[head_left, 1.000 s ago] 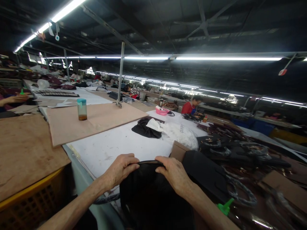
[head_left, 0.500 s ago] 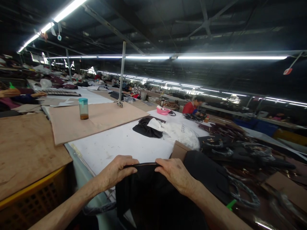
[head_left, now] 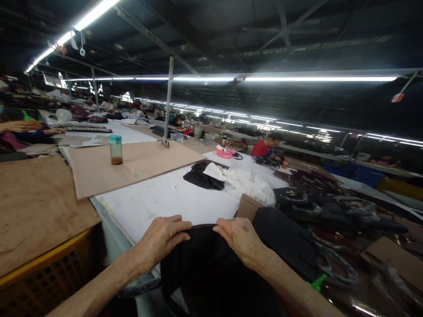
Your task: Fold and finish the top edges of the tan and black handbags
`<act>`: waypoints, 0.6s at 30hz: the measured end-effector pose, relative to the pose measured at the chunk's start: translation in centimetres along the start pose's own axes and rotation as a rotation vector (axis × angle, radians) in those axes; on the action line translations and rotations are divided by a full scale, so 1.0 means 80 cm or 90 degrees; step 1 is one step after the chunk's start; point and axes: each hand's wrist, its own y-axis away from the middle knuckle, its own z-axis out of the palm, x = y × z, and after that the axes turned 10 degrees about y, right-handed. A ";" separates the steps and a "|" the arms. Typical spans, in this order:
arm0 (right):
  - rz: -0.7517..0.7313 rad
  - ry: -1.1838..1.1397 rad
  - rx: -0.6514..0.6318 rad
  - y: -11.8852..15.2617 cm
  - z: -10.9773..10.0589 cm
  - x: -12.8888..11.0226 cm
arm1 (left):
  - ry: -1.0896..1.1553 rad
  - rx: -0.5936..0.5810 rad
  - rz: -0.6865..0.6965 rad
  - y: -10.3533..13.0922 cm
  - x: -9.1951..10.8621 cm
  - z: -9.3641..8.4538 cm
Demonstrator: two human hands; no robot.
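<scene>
A black bag (head_left: 211, 264) is held at the near edge of the white-topped table (head_left: 158, 198), its top edge facing away from me. My left hand (head_left: 165, 237) pinches that edge on the left, thumb below and fingers above. On the right, my right hand (head_left: 241, 237) grips the same edge, its thumb tucked out of sight. A short stretch of rim runs between the two hands. The bag's inside is too dark to make out. Just right of my right hand lies another black bag piece (head_left: 284, 237) beside brown cardboard (head_left: 248, 208).
A lidded bottle (head_left: 115, 150) stands on a beige board (head_left: 139, 165). Black cloth (head_left: 201, 176) and a white plastic bag (head_left: 251, 187) lie ahead. Plastic-wrapped handles (head_left: 340, 268) and a green-tipped item (head_left: 317, 282) are at right, a yellow crate (head_left: 53, 268) at left. Co-workers sit farther off.
My left hand has shifted slightly on the rim, its fingers rolling over the edge. The right thumb has slipped from view. The bag stays in nearly the same place.
</scene>
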 end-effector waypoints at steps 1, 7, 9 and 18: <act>0.001 0.000 0.000 -0.001 0.000 -0.001 | -0.030 0.003 -0.013 0.001 0.003 0.001; 0.014 0.006 -0.026 -0.004 -0.007 -0.008 | -0.126 0.037 -0.108 -0.003 0.030 0.005; 0.025 0.018 -0.043 -0.006 -0.010 -0.011 | -0.143 0.037 -0.131 -0.007 0.038 0.011; 0.079 0.042 -0.060 -0.013 -0.008 -0.021 | -0.223 -0.003 -0.087 -0.038 0.041 0.031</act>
